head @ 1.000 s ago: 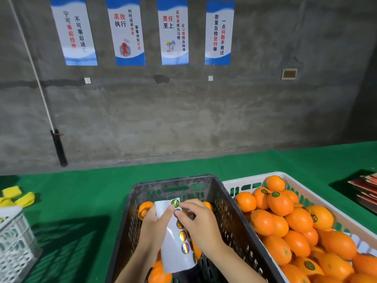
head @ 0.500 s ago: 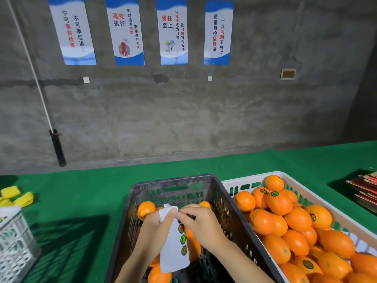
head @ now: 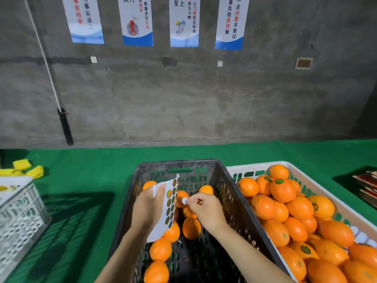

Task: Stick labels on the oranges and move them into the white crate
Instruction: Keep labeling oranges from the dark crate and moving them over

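Note:
My left hand (head: 148, 209) holds a white label sheet (head: 166, 209) with round green stickers over the black crate (head: 240, 201). My right hand (head: 206, 210) is just right of the sheet and pinches a single peeled label (head: 184, 200) between thumb and finger. Several unlabelled oranges (head: 191, 227) lie in the black crate below both hands. The white crate (head: 306, 180) on the right is piled with oranges (head: 282, 189), many carrying green labels.
A green cloth (head: 85, 180) covers the table. Another white crate (head: 18, 211) stands at the left edge, with yellow strips (head: 22, 169) behind it. A stack of flat red items (head: 367, 186) lies at the far right. A concrete wall with posters rises behind.
My right hand has pulled away to the right of the sheet with one label peeled off. The left hand has turned the sheet more edge-on. The camera has tilted down and come closer.

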Demonstrator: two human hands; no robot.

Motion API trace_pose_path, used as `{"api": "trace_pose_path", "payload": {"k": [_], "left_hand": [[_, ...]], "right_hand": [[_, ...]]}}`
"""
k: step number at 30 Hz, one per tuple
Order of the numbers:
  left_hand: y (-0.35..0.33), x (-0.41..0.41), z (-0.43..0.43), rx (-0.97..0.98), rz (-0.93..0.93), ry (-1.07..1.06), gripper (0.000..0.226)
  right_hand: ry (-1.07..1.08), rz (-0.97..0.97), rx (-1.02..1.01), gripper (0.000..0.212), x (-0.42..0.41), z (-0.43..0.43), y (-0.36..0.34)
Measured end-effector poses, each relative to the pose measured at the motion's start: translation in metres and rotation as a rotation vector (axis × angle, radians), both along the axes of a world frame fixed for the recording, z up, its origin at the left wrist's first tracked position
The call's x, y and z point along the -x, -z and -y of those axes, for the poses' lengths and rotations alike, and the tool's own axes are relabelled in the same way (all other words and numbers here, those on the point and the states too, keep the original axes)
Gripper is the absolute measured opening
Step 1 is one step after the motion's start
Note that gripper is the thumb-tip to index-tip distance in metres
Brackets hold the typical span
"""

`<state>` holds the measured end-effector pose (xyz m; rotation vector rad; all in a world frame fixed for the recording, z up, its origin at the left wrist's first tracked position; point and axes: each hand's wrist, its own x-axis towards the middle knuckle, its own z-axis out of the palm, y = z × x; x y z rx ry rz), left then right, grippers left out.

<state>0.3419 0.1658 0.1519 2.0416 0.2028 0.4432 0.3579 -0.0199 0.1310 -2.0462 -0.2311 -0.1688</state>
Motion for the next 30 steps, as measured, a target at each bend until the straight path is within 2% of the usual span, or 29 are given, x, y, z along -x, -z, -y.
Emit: {"api": "trace_pose_path", "payload": {"k": [4,7,11,15,20,26,30], "left_hand": [[-0.006,0.004,0.003,-0.055,0.031,-0.012,0.049],[-0.005,0.008,0.003,-0.029,0.004,-0.025,0.047],[-0.004,0.01,0.003,0.075,-0.001,0.018,0.047],[-0.004,0.006,0.002,-0.088,-0.015,0.007,0.046],[-0.002,0.003,0.001,-0.146,-0.013,-0.012,0.048],[0.0,0.002,0.002,-0.158,-0.05,0.021,0.05],[0.0,0.003,0.002,-0.154,-0.05,0.023,0.051]], "right_hand": [[-0.279,0.015,0.606,0.026,0.012,-0.017,0.038],[-0.437,0.023,0.787,0.021,0.015,-0.028,0.056],[-0.553,0.144,0.883,0.022,0.02,-0.049,0.068],[-0.673,0.292,0.915,0.017,0.028,-0.065,0.076],[-0.756,0.184,1.023,0.017,0.04,-0.071,0.095],[-0.686,-0.003,0.912,0.03,0.044,-0.073,0.093],[-0.738,0.026,1.011,0.047,0.043,-0.068,0.094]]}}
